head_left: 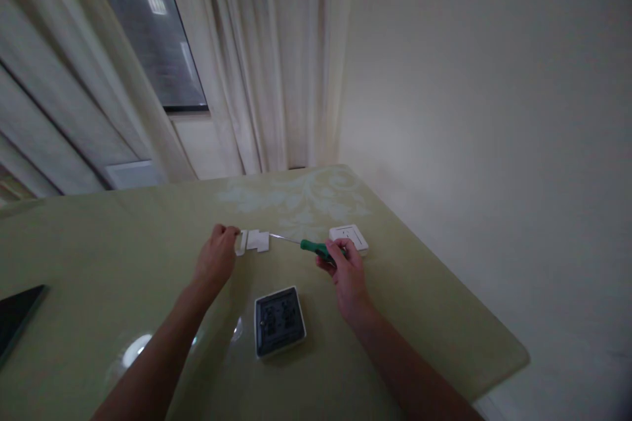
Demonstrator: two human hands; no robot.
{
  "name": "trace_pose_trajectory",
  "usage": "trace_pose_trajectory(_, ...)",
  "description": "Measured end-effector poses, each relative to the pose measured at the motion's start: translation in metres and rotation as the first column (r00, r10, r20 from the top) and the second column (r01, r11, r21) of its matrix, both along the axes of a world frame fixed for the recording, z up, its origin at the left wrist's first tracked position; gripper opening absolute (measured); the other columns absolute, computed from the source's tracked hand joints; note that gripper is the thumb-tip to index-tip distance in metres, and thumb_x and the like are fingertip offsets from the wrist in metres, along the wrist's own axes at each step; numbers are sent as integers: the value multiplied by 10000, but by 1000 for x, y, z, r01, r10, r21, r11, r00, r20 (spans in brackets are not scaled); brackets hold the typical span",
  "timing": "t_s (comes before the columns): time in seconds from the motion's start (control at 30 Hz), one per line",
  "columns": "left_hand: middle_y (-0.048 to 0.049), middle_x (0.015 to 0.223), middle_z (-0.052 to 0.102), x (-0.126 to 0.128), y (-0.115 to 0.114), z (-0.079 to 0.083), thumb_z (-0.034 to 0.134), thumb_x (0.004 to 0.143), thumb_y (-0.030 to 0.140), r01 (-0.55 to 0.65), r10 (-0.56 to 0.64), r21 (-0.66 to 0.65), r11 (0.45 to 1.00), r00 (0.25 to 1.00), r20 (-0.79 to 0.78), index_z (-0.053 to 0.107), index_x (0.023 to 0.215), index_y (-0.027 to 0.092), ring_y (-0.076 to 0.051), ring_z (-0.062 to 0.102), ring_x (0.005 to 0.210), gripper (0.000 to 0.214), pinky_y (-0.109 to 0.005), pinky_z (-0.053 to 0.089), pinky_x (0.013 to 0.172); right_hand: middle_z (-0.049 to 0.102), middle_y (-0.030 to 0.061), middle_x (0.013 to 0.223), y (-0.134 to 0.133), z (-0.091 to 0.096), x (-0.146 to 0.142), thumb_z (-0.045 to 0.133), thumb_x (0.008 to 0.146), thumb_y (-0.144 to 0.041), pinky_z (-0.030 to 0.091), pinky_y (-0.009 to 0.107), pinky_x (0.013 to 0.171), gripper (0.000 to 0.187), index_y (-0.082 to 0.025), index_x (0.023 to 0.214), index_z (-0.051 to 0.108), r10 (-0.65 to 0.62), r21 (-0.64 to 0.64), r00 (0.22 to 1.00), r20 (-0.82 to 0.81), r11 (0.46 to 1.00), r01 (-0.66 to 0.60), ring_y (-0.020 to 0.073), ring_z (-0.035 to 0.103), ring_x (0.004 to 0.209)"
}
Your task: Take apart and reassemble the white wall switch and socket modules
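My left hand [218,251] is closed at the left end of a small flat white piece [257,240] with a notched outline. In my right hand [348,273] is a screwdriver [312,246] with a green handle, its thin metal shaft pointing left. The screwdriver's tip is at or very near the white piece's right edge; whether they touch I cannot tell. Just behind my right hand lies a white wall socket [351,234], face up and partly covered by my fingers. Nearer to me, between my forearms, a second square unit [280,321] shows its dark back and white rim.
All of this is on a table with a pale green cover [409,316]. A dark flat object [20,316] lies at the left edge. Curtains [281,59] and a window [148,20] stand behind the table, and a plain wall [484,145] runs along its right side.
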State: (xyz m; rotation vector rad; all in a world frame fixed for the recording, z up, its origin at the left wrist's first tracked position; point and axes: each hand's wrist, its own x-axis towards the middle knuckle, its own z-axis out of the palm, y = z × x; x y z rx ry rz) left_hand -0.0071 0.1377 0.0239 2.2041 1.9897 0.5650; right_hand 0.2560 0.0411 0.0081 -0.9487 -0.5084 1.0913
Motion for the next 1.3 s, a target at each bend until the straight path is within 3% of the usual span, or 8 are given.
trace_pose_trajectory(0.1,-124,1254,705,9,-34,0,497,1063,250,134,-145,74,988,975,167,719,1138,190,-269,715,1192,242,-406,557,1077,744,-5,891,-3,1,-2,967,681,-464,660,315,803,458,-221,910,654,90,-21,995,-40,996,-91,177,754,839)
trace_pose_trajectory(0.23,-42,1041,754,19,-89,-18,403,1098,402,266,-280,89,960,889,363,644,1129,245,-205,768,917,290,-317,623,845,773,50,973,-9,1,-5,862,717,-350,646,393,857,512,-201,1174,686,342,-42,938,-63,938,-345,229,774,887)
trace_pose_trajectory(0.43,21,779,606,16,-117,-30,358,1122,393,307,-277,45,951,773,571,639,1067,266,-208,620,723,313,-303,513,689,612,-39,832,-16,7,13,803,714,-260,487,242,603,407,-224,1118,771,627,-64,768,129,778,-625,111,561,644)
trace_pose_trajectory(0.47,5,825,626,16,-117,-28,348,1118,362,337,-305,46,940,775,553,649,1032,263,-215,634,775,329,-317,512,732,636,-24,899,-17,11,19,866,692,-230,479,245,613,462,-222,1145,780,664,-100,720,200,745,-659,120,569,686)
trace_pose_trajectory(0.53,-17,889,643,15,-118,-22,335,1102,306,376,-349,52,925,788,508,657,972,258,-228,656,851,350,-338,506,787,670,17,1178,-20,19,29,966,691,-308,522,279,749,668,-271,1313,727,717,-270,430,549,639,-721,151,609,847)
trace_pose_trajectory(0.67,-22,892,646,18,-122,-14,349,1067,269,361,-346,54,931,825,447,661,959,257,-226,674,810,330,-334,504,747,619,92,1393,-26,26,34,1059,569,-443,505,444,1090,998,-251,1452,635,610,-331,164,775,614,-716,305,615,1239)
trace_pose_trajectory(0.83,5,773,594,21,-125,-13,362,1031,235,358,-351,62,932,843,408,584,824,259,-207,633,689,305,-313,467,663,572,117,1452,-30,23,27,1037,607,-509,442,488,1206,1036,-247,1508,598,550,-345,74,832,617,-707,341,581,1354)
trace_pose_trajectory(1.3,-4,804,626,14,-124,-16,349,1070,263,385,-357,37,922,810,465,580,881,259,-215,628,752,299,-318,483,700,624,103,1332,-32,21,22,1014,629,-410,524,453,1092,908,-211,1425,625,514,-383,-12,858,625,-680,304,657,1197)
